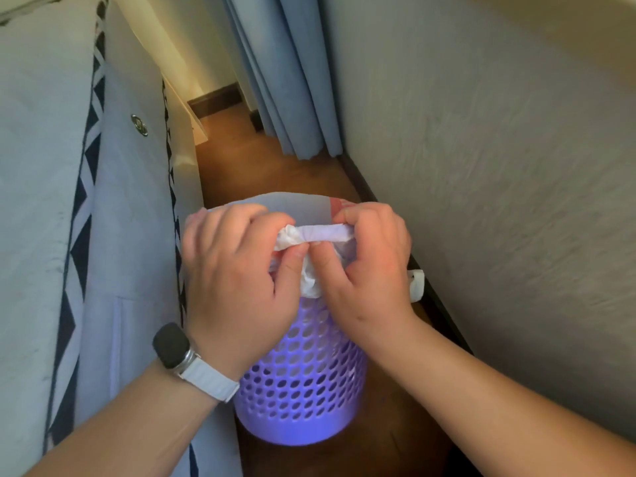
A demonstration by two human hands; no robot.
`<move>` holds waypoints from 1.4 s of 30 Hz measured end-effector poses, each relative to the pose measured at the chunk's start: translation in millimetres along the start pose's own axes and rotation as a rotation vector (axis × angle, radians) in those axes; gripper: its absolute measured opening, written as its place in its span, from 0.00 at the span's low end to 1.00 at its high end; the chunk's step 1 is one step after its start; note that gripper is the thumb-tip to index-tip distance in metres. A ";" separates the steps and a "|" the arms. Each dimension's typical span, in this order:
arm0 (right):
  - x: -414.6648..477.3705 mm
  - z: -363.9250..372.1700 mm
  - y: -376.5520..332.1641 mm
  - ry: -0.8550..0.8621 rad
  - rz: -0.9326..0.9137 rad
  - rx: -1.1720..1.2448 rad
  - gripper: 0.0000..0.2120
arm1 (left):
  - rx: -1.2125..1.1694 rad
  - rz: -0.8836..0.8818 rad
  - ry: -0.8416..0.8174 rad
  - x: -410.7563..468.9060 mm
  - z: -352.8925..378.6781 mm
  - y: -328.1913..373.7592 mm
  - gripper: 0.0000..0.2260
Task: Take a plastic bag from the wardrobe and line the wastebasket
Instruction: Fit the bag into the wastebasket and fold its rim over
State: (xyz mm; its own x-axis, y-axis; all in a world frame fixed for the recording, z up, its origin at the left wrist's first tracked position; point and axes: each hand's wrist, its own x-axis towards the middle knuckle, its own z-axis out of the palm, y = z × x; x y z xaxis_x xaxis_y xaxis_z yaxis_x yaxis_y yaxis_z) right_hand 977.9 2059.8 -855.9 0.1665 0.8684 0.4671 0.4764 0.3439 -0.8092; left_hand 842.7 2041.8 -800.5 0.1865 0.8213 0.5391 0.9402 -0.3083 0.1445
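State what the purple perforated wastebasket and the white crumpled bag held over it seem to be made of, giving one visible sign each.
The purple perforated wastebasket looks like moulded plastic, smooth and slightly glossy: regular rows of round holes and a sheen on its base band. The white crumpled bag looks like thin plastic film: translucent where spread flat, creased where bunched.

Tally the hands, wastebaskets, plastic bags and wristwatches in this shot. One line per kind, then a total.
Hands: 2, the left hand and the right hand
Wastebaskets: 1, the purple wastebasket
Plastic bags: 1, the white plastic bag pinched by both hands
Wristwatches: 1, the wristwatch on the left wrist
Total: 5
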 end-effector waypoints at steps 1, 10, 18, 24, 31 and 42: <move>-1.8 1.0 -1.6 -0.002 0.019 -0.005 0.14 | -0.020 -0.028 0.000 -0.9 0.7 1.2 0.11; -4.5 0.6 2.8 -0.051 0.017 0.043 0.12 | -0.099 -0.082 -0.111 0.7 9.0 -11.0 0.11; 13.3 -12.6 21.1 0.033 -0.011 0.146 0.15 | -0.251 -0.053 -0.054 6.2 5.6 -17.8 0.10; 11.4 -13.2 12.0 0.093 -0.053 0.092 0.14 | -0.181 0.002 -0.001 8.2 -2.8 -7.3 0.14; 3.7 -5.2 -0.4 0.052 -0.106 0.001 0.14 | -0.069 0.059 -0.009 3.8 -2.3 -1.7 0.06; 17.7 -14.9 28.6 -0.019 -0.017 0.181 0.14 | -0.239 -0.020 -0.081 12.3 -3.0 -20.5 0.08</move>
State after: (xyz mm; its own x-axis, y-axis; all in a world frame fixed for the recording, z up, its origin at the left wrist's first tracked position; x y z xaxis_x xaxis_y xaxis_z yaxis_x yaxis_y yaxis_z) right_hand 1007.4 2079.7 -865.4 0.1426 0.8679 0.4758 0.3157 0.4157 -0.8529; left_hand 824.9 2056.8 -794.3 0.1999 0.8610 0.4676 0.8516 -0.3887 0.3516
